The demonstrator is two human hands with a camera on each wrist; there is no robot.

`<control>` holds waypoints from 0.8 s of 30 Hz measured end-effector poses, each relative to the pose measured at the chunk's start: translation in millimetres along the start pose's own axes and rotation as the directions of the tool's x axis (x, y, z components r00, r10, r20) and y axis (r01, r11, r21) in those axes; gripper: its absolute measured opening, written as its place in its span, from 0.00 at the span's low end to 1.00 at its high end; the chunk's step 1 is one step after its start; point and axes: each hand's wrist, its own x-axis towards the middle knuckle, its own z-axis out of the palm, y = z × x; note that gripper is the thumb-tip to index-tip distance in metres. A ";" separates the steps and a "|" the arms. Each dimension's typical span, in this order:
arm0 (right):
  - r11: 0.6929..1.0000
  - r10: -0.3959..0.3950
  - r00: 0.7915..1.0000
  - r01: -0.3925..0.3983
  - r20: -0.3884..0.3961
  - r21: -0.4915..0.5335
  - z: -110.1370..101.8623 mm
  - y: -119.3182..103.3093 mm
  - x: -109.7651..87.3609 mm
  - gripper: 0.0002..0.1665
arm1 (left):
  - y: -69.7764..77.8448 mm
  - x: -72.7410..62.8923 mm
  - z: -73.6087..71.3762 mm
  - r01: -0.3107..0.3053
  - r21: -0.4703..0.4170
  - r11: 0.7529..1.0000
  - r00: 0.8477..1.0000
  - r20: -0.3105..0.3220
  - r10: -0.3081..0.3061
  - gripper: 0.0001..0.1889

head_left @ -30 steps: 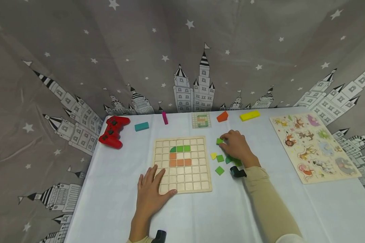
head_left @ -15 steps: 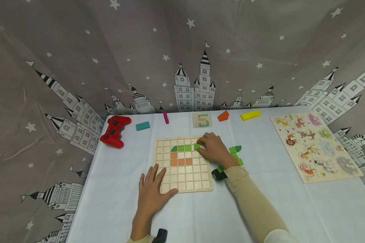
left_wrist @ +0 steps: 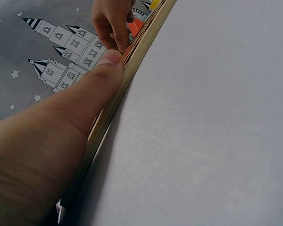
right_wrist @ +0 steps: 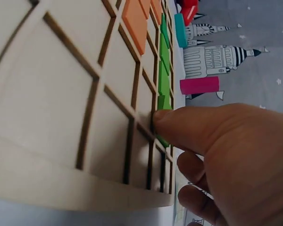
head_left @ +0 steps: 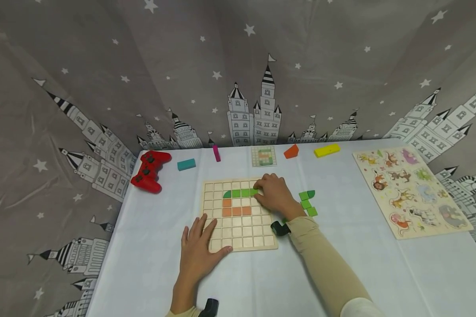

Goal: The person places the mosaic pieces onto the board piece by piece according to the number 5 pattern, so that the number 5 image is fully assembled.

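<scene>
A wooden grid board [head_left: 258, 231] lies on the white table. My left hand [head_left: 198, 248] rests on its lower-left part, fingers spread, thumb on the near edge. My right hand [head_left: 276, 193] pinches a green square tile [head_left: 254, 192] at the right end of the upper row. In the right wrist view the thumb lies on this tile [right_wrist: 162, 140], partly covering it. Left of it run two green square tiles [head_left: 240, 193] and a dark green rounded tile [head_left: 227, 194]. Several orange tiles [head_left: 236, 211] sit in the rows below.
Loose green tiles [head_left: 306, 204] lie right of the board, some hidden by my right arm. Behind stand a pattern card [head_left: 263, 156], orange block [head_left: 291, 151], yellow block [head_left: 327, 150], magenta block [head_left: 216, 153] and teal block [head_left: 186, 164]. A red game controller [head_left: 150, 171] and animal puzzle [head_left: 410, 193] flank them.
My right hand has carried the green tile from the loose pieces leftward to the board, and it now sits against the green row. My left hand has stayed on the board.
</scene>
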 end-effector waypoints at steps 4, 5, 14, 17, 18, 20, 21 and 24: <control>1.000 0.013 1.000 -0.013 0.006 -0.020 -0.5 -1.8 -0.6 0.16 | 0.0 -0.2 0.2 0.003 -0.002 1.000 1.000 0.009 -0.003 0.52; 1.000 0.017 1.000 -0.017 0.008 -0.025 -0.6 -2.1 -0.9 0.16 | 0.0 -0.3 0.2 0.003 -0.003 1.000 1.000 0.010 -0.003 0.52; 0.998 0.062 0.998 -0.062 0.009 -0.020 -4.4 -2.0 -4.6 0.15 | 0.4 -0.4 1.4 -0.002 -0.002 1.000 1.000 0.010 0.002 0.52; 0.997 0.074 0.997 -0.074 0.011 -0.003 -4.7 0.9 -5.7 0.14 | 0.7 -0.2 1.5 -0.004 -0.011 1.000 1.000 0.008 0.004 0.52; 0.997 0.075 0.997 -0.075 0.010 0.002 -4.8 2.1 -5.9 0.14 | 0.7 -0.2 1.4 -0.005 -0.013 1.000 1.000 0.007 0.005 0.52; 0.997 0.075 0.997 -0.075 0.003 0.011 -5.1 5.4 -5.8 0.12 | 0.8 -0.4 0.9 -0.005 -0.016 1.000 1.000 0.004 0.005 0.52; 0.997 0.075 0.997 -0.075 0.000 0.014 -5.4 7.5 -5.9 0.12 | 0.6 -0.4 0.8 -0.005 -0.015 1.000 1.000 0.001 0.005 0.52; 0.996 0.090 0.996 -0.089 -0.006 0.021 -6.6 17.6 -8.4 0.11 | -0.8 -0.4 0.9 -0.004 -0.007 1.000 1.000 -0.002 0.004 0.52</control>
